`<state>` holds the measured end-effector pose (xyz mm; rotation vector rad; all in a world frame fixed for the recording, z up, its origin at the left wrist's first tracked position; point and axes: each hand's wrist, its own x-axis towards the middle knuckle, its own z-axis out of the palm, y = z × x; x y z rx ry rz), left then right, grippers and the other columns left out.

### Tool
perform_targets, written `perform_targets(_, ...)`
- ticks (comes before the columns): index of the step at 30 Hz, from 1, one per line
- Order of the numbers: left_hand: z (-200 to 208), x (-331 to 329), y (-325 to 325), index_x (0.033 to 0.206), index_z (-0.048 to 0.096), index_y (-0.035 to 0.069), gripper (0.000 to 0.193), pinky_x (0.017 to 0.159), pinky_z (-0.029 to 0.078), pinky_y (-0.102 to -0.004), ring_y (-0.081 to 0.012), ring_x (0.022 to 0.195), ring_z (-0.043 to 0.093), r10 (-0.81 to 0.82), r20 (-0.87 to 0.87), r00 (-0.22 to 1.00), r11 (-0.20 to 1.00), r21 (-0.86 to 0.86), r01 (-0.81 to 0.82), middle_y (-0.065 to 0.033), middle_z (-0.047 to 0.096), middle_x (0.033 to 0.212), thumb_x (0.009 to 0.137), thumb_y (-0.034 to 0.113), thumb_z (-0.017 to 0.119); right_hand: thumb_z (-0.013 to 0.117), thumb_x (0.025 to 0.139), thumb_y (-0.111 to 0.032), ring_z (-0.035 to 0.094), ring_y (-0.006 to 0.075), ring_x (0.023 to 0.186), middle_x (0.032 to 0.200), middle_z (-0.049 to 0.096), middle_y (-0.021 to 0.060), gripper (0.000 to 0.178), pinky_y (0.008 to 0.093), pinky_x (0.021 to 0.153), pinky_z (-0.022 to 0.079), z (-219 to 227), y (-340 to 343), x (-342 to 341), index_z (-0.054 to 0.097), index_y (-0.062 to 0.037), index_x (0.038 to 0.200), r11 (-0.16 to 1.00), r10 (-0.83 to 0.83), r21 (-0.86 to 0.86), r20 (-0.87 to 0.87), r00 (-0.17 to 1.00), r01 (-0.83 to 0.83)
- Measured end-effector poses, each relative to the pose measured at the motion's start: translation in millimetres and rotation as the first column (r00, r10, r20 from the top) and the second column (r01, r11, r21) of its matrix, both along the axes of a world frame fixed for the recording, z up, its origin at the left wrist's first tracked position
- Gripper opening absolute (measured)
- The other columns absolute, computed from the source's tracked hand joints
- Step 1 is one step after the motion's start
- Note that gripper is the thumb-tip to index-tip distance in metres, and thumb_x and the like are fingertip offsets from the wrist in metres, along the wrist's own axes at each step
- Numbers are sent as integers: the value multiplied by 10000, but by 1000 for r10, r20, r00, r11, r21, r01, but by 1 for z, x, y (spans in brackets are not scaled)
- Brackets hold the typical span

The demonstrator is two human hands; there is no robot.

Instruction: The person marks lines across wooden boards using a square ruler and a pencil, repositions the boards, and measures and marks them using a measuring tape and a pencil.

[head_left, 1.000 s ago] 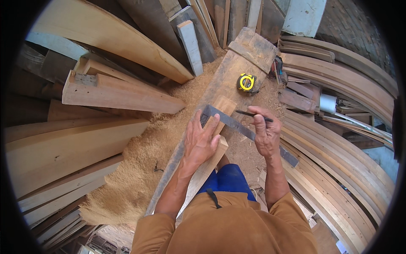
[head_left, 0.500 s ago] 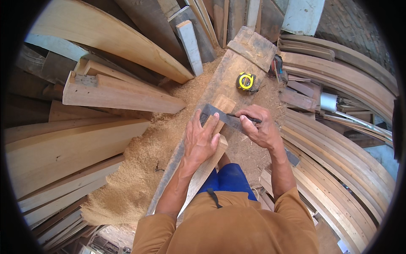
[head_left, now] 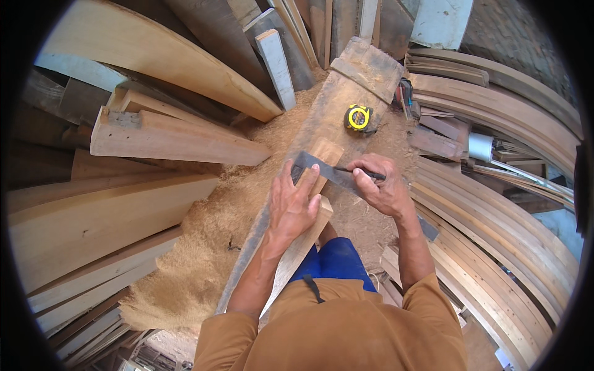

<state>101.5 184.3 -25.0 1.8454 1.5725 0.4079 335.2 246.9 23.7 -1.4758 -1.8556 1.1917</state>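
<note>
Across the pale timber [head_left: 326, 150], I log remotely: one metal square [head_left: 337, 178]; one left hand [head_left: 291, 207], fingers spread, pressing the square; one right hand [head_left: 382, 185], fingers closed round a dark pen-like tool [head_left: 375, 175]; beyond the timber, one tape measure [head_left: 357, 117].

Short-sleeved brown shirt [head_left: 334, 340], blue shorts [head_left: 339, 260] (a dark strap [head_left: 314, 289] dangling at the waist).

The bench [head_left: 331, 117] is worn grey-brown. On it sit a yellow-and-black tape [head_left: 357, 117] and honey-coloured timber [head_left: 328, 150]; over it, a dull grey square [head_left: 339, 179] and black pencil [head_left: 376, 176]. Left of it, golden-tan sawdust [head_left: 198, 266]; right, tan-and-brown striped boards [head_left: 495, 247], a white cylinder [head_left: 480, 147], blue shorts [head_left: 337, 263].
</note>
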Motion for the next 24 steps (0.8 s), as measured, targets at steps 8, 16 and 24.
perform_targets(8,-4,-12,-9,1450,620,213,682,1096,446,-544,-496,1289,511,9,68,998,1000,-14,-8,-311,452,1500,806,218,845,677,949,-167,593,370,763,829,632,171,169,475,709,467,-8,-19,-1,656,-1,927,991,-120,-34,154,981,126)
perform_targets(16,6,-32,-36,1395,667,204,706,1057,493,-504,-458,1269,563,38,107,994,999,-37,-34,-271,529,1435,734,170,913,737,857,-40,672,345,862,927,685,152,183,436,761,525,-25,-59,-30,689,-15,1031,998,-52,47,123,991,47)
perform_targets(24,3,-28,-35,1453,626,196,702,1086,457,-533,-505,1288,514,-6,46,999,1000,-18,7,-323,441,1517,793,200,868,794,774,-45,633,346,959,1030,685,119,339,443,845,517,-33,-70,-49,703,-61,1100,989,8,144,154,988,-31)
